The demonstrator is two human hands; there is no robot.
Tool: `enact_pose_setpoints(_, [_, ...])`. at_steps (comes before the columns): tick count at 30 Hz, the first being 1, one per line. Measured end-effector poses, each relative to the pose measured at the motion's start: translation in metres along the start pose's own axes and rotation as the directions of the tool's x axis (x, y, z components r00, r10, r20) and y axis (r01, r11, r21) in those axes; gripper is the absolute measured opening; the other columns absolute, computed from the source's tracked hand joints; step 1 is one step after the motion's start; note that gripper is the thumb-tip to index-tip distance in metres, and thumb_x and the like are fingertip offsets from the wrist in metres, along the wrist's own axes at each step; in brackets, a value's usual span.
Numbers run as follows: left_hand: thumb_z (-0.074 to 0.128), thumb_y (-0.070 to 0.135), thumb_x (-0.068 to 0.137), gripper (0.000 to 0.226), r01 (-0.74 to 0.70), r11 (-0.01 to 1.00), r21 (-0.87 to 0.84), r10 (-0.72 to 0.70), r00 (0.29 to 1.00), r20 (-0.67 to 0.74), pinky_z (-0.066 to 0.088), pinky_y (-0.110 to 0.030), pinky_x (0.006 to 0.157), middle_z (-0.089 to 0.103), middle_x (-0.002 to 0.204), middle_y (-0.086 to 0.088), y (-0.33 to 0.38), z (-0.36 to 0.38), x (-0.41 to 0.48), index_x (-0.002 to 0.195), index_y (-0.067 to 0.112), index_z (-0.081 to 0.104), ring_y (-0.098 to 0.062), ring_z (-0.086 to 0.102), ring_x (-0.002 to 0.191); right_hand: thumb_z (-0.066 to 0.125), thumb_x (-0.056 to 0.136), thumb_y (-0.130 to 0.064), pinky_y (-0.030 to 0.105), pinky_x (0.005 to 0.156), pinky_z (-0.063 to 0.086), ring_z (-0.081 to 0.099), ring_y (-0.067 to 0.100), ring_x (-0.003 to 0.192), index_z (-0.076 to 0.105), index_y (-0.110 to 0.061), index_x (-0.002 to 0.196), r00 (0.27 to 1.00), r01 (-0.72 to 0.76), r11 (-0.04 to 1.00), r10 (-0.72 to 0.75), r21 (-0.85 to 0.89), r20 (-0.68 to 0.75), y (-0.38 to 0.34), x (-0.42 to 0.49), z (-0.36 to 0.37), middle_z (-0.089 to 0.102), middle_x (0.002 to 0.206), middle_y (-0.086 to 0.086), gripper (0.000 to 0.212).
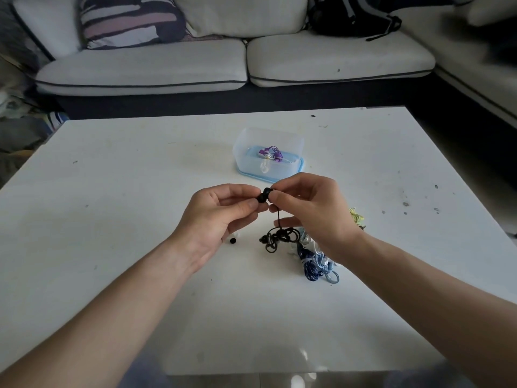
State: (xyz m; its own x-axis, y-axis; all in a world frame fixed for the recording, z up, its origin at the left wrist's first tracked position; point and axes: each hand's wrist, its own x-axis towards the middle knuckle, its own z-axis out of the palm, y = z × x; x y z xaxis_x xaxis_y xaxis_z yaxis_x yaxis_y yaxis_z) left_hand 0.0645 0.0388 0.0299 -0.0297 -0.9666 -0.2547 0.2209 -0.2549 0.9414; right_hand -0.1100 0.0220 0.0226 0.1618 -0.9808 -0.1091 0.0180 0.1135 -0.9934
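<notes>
Black earbud (pixel 264 194) pinched between left fingers (pixel 252 205) and right fingers (pixel 277 196) — cord (pixel 279 219) dangling below

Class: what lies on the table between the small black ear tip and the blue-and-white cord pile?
The tangled black earphone cable lies there, shown in the head view.

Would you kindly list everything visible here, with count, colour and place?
earbud: one, black, between both hands
cable: one, black, dangling from earbud onto table
ear tip: one, black, on table by left hand
cords: one pile, blue-white, beneath right hand
box: one, clear with blue base, mid-table
earphones: one, purple, in box
table: one, white
sofa: one, pale, behind table
cushion: one, striped, on sofa
backpack: one, black, on sofa
left hand: one, pinching earbud
right hand: one, pinching earbud
</notes>
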Motion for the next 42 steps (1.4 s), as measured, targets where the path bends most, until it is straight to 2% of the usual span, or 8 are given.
enact_pose_setpoints(6, [0.066, -0.006, 0.082, 0.015, -0.019, 0.999, 0.031, 0.019, 1.000, -0.015, 0.055, -0.019, 0.066, 0.075, 0.083, -0.012, -0.0008, 0.0004, 0.0008, 0.089, 0.007, 0.069, -0.019, 0.074, 0.079, 0.072, 0.089, -0.008, 0.048, 0.074, 0.062, 0.070, 0.018, 0.076, 0.071, 0.000, 0.094, 0.999, -0.034, 0.999, 0.034, 0.012, 0.019, 0.0003, 0.0001, -0.0010, 0.073, 0.088, 0.022, 0.009])
enact_pose_setpoints(12, [0.068, -0.006, 0.080, 0.018, -0.063, 0.993, 0.096, 0.062, 0.998, 0.011, 0.054, -0.020, 0.067, 0.075, 0.082, -0.007, -0.0007, -0.0014, 0.0022, 0.088, 0.010, 0.068, -0.019, 0.073, 0.077, 0.070, 0.091, -0.008, 0.037, 0.068, 0.059, 0.070, 0.021, 0.077, 0.071, -0.001, 0.092, 0.992, -0.091, 0.993, 0.084, 0.070, 0.094, 0.0009, 0.0011, -0.0038, 0.072, 0.086, 0.020, 0.007])
enact_pose_setpoints(17, [0.067, -0.007, 0.080, 0.019, -0.075, 0.991, 0.115, 0.074, 0.997, 0.015, 0.054, -0.019, 0.067, 0.075, 0.080, -0.007, -0.0019, -0.0024, 0.0027, 0.087, 0.010, 0.068, -0.019, 0.073, 0.076, 0.069, 0.091, -0.007, 0.034, 0.067, 0.058, 0.070, 0.021, 0.077, 0.072, -0.003, 0.090, 0.989, -0.104, 0.991, 0.094, 0.084, 0.116, 0.0010, 0.0007, -0.0042, 0.072, 0.083, 0.016, 0.005])
enact_pose_setpoints(22, [0.067, -0.009, 0.080, 0.020, -0.069, 0.991, 0.111, 0.069, 0.998, 0.008, 0.054, -0.019, 0.067, 0.075, 0.080, -0.008, -0.0038, -0.0024, 0.0030, 0.085, 0.010, 0.069, -0.020, 0.073, 0.077, 0.068, 0.092, -0.007, 0.034, 0.070, 0.058, 0.069, 0.021, 0.078, 0.071, 0.003, 0.097, 0.984, -0.124, 0.986, 0.109, 0.109, 0.138, 0.0024, -0.0004, -0.0049, 0.074, 0.087, 0.018, 0.011])
enact_pose_setpoints(27, [0.069, -0.009, 0.080, 0.021, -0.062, 0.989, 0.134, 0.063, 0.998, -0.009, 0.054, -0.019, 0.067, 0.074, 0.079, -0.008, -0.0059, -0.0019, 0.0036, 0.084, 0.011, 0.069, -0.021, 0.073, 0.076, 0.068, 0.091, -0.005, 0.033, 0.068, 0.059, 0.069, 0.022, 0.075, 0.071, 0.001, 0.094, 0.985, -0.129, 0.986, 0.114, 0.110, 0.127, 0.0046, -0.0014, -0.0029, 0.073, 0.079, 0.013, 0.007])
enact_pose_setpoints(35, [0.068, -0.006, 0.080, 0.019, -0.078, 0.989, 0.124, 0.077, 0.997, 0.016, 0.054, -0.020, 0.069, 0.076, 0.085, -0.009, -0.0035, -0.0015, 0.0043, 0.087, 0.012, 0.071, -0.022, 0.074, 0.082, 0.069, 0.091, -0.006, 0.035, 0.072, 0.060, 0.069, 0.021, 0.076, 0.070, 0.000, 0.096, 0.987, -0.122, 0.985, 0.108, 0.118, 0.121, 0.0027, 0.0006, -0.0059, 0.074, 0.082, 0.014, 0.008])
enact_pose_setpoints(39, [0.068, -0.007, 0.081, 0.020, -0.077, 0.986, 0.148, 0.077, 0.997, 0.009, 0.054, -0.019, 0.068, 0.076, 0.085, -0.010, -0.0045, -0.0022, 0.0046, 0.086, 0.012, 0.072, -0.022, 0.074, 0.080, 0.069, 0.090, -0.006, 0.035, 0.071, 0.059, 0.069, 0.022, 0.077, 0.071, -0.001, 0.094, 0.986, -0.122, 0.987, 0.108, 0.107, 0.124, 0.0038, -0.0001, -0.0058, 0.074, 0.087, 0.020, 0.007])
enact_pose_setpoints(42, [0.069, -0.006, 0.080, 0.018, -0.069, 0.986, 0.153, 0.070, 0.998, 0.003, 0.054, -0.020, 0.068, 0.075, 0.083, -0.011, -0.0053, -0.0037, 0.0051, 0.086, 0.011, 0.071, -0.022, 0.074, 0.079, 0.069, 0.090, -0.005, 0.035, 0.070, 0.060, 0.069, 0.022, 0.077, 0.071, -0.001, 0.092, 0.986, -0.112, 0.989, 0.099, 0.092, 0.131, 0.0038, -0.0008, -0.0051, 0.074, 0.083, 0.017, 0.004])
